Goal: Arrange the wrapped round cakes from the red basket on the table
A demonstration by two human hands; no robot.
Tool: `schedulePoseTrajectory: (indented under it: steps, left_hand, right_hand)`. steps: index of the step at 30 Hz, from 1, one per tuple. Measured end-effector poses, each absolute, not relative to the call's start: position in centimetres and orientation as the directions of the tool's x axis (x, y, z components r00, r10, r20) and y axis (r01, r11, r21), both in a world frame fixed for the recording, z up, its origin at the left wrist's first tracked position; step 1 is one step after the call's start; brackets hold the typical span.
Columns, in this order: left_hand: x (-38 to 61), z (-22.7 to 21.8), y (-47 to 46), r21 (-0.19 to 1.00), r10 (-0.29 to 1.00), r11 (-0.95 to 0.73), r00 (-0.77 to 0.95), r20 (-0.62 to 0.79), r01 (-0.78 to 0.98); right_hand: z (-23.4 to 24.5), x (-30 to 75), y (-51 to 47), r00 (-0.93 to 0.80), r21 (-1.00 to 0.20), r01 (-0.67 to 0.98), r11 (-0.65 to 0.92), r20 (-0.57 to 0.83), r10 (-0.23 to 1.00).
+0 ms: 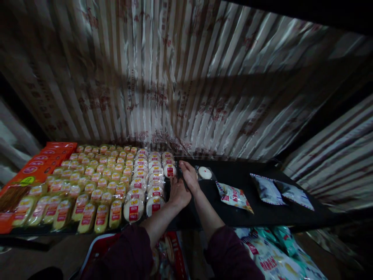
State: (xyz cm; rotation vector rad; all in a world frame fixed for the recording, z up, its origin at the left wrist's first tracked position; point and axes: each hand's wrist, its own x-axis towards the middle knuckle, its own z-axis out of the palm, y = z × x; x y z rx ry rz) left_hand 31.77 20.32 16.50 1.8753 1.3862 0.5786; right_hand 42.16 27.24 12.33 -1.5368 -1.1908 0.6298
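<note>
My left hand (178,193) reaches over the black shelf, its fingers stretched out to the lower edge of a round white wrapped cake (169,170) with a red label. Beside it, my right hand (190,177) stands on edge with straight fingers, just right of that cake. The wrists are close together, the left partly overlapped by the right. To the left run overlapping rows of similar round wrapped cakes (133,210). A single round white cake in clear wrap (205,172) lies just right of my right hand.
Many yellow wrapped cakes (86,219) and orange packs (37,165) fill the left of the black shelf (201,216). A white snack bag (234,197) and two silvery bags (267,189) lie right. Below are a red basket (96,249) and more bags (269,256). Striped sheeting hangs behind.
</note>
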Motion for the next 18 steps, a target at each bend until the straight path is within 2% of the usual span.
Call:
schedulePoseTrajectory:
  steps: [3, 11, 18]
  left_hand:
    - [31.3, 16.9, 18.7, 0.767, 0.929, -0.224, 0.369, -0.018, 0.601]
    - [30.2, 15.9, 14.0, 0.741, 0.9, -0.25, 0.431, -0.058, 0.623]
    - [28.4, 14.0, 9.9, 0.74, 0.894, -0.234, 0.439, -0.092, 0.63]
  right_hand:
    - [12.1, 41.3, 24.8, 0.37, -0.946, 0.322, 0.031, 0.156, 0.916]
    - [10.1, 40.4, 19.3, 0.331, -0.983, 0.175, -0.057, 0.004, 0.944]
    - [8.7, 38.1, 14.2, 0.344, -0.989, 0.113, -0.098, -0.053, 0.937]
